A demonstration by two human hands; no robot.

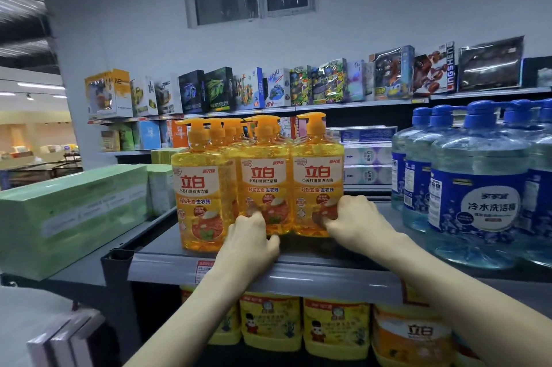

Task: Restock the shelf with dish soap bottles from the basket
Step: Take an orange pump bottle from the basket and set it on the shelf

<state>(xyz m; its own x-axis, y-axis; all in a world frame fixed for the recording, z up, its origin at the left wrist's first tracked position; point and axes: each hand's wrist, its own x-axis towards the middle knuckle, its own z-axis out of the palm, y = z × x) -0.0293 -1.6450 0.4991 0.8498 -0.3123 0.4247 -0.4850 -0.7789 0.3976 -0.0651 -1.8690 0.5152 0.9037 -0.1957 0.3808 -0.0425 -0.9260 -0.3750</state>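
- Grey metal shelf (328, 278): its middle stretch is already well stocked. I judge the restocking well on, with open board left only at the front lip and beside the blue-capped jugs (478, 187).
- Orange dish soap bottles (209, 184) stand upright in three rows running back. The rear ones show only their pump tops, so the depth of each row is hard to count.
- The basket is out of view, so what remains to be shelved cannot be told.
- The middle bottle (264, 178) and right bottle (318, 178) stand slightly behind the left one, so they seem to be getting squared up.
- Left hand (254, 238) has bent fingers against the middle bottle's base and right hand (355, 217) against the right bottle's lower corner. I cannot tell whether they are clasping or only pushing.
- The price label (204, 272) is partly covered by the left forearm.
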